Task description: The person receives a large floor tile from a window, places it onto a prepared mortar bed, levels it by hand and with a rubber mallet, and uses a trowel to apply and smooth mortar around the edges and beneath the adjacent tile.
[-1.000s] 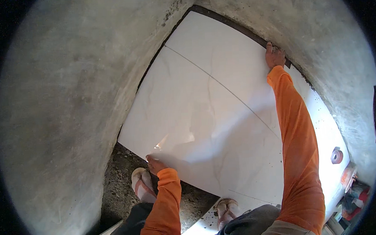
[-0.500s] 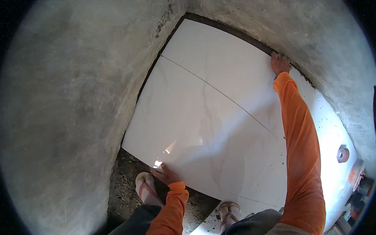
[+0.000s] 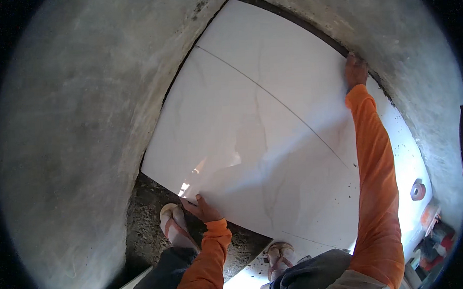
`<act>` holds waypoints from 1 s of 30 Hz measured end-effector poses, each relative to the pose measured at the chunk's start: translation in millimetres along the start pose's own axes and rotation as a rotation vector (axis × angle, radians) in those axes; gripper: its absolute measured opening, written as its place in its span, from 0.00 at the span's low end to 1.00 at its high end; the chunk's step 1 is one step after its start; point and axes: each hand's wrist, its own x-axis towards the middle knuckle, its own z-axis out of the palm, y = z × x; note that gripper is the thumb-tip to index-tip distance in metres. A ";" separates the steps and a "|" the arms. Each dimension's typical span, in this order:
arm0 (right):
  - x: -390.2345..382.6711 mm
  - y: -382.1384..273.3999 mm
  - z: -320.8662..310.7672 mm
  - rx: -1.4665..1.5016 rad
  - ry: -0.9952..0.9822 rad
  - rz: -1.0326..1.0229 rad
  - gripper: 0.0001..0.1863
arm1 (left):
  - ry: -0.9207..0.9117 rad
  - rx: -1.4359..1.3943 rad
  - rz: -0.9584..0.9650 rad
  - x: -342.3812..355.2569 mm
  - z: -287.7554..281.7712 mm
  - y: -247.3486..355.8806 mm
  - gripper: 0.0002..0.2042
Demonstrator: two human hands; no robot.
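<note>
The near white tile (image 3: 215, 124) lay ahead of the person's left hand (image 3: 206, 210) and stretched away from it toward the far corner of the room. That left hand was the nearer of the two: it touched the tile's near edge, one finger laid on the glossy face, the others by the rim. I could not tell whether they hooked beneath it.

The right hand (image 3: 355, 71) was beyond the near tile, past the thin dark seam (image 3: 270, 94), at the outer edge of the far white tile (image 3: 284, 46), beside the dark band (image 3: 298, 20) along the far wall (image 3: 391, 52). Its fingertips were hard to make out, so whether it gripped anything I could not say.

The near tile's long axis was unclear to me, since the right sleeve (image 3: 378, 180) hid that side and its outline bent. Its left edge ran close along the left wall (image 3: 78, 124). Just short of its near edge was bare dark soil (image 3: 144, 203), where the left foot (image 3: 178, 225) stood; the right foot (image 3: 280, 257) was by its near right end.

Well right of the near tile lay a reddish ring (image 3: 418, 191), then an orange object (image 3: 429, 216), possibly a container; its contents were too small to read.
</note>
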 end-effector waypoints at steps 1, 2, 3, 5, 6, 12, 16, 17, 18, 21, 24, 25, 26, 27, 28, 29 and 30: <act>-6.2 -7.9 -2.4 0.005 -0.011 -0.007 0.34 | -0.013 -0.007 0.016 1.1 -0.4 0.9 0.36; -17.7 -19.3 -3.6 0.053 0.120 0.011 0.33 | -0.002 0.003 0.014 2.7 -2.9 -1.1 0.36; -25.8 -28.2 0.6 0.101 0.249 0.027 0.32 | -0.007 -0.046 0.049 4.6 -4.5 -4.9 0.36; 8.8 22.4 15.5 0.026 0.312 -0.098 0.31 | -0.008 -0.101 0.068 3.9 6.9 -8.1 0.37; -3.3 6.8 13.0 -0.069 0.263 -0.124 0.28 | 0.014 -0.027 0.059 4.0 10.0 -1.4 0.37; -64.9 5.6 7.6 -0.351 0.303 -0.440 0.23 | -0.004 -0.027 0.001 7.5 13.2 -10.5 0.37; -114.7 69.8 -4.9 -0.224 0.322 0.026 0.23 | -0.097 0.374 0.115 31.5 -28.8 -82.7 0.35; -119.1 67.0 -7.1 -0.064 0.247 0.085 0.23 | -0.089 0.492 0.203 43.0 -45.9 -97.1 0.33; -127.5 61.0 -6.9 0.078 0.181 0.145 0.23 | -0.121 0.435 0.227 44.4 -55.8 -108.9 0.32; -122.3 54.0 -12.3 -0.044 0.246 -0.071 0.27 | -0.167 0.206 0.043 49.3 -60.3 -116.9 0.27; -115.0 32.6 -18.9 0.050 0.260 -0.027 0.28 | -0.252 0.824 0.159 66.7 -47.8 -90.5 0.23; -113.1 30.8 -24.4 0.087 0.244 0.008 0.29 | -0.276 1.053 0.235 66.0 -42.9 -72.7 0.22; -115.1 38.9 -24.9 0.068 0.243 0.032 0.29 | -0.253 1.144 0.169 55.5 -23.2 -48.7 0.22; -115.1 45.6 -25.4 0.075 0.228 0.045 0.30 | -0.248 1.185 0.136 41.9 -2.9 -27.2 0.22; -110.5 46.0 -28.0 0.089 0.223 0.048 0.31 | -0.236 1.226 0.100 30.0 14.9 -4.8 0.23; -112.0 52.2 -23.0 0.109 0.212 0.059 0.32 | -0.108 0.799 -0.055 16.6 32.4 15.6 0.23; -110.3 43.4 -16.9 0.118 0.217 0.062 0.32 | 0.033 0.366 -0.193 14.5 39.4 27.2 0.23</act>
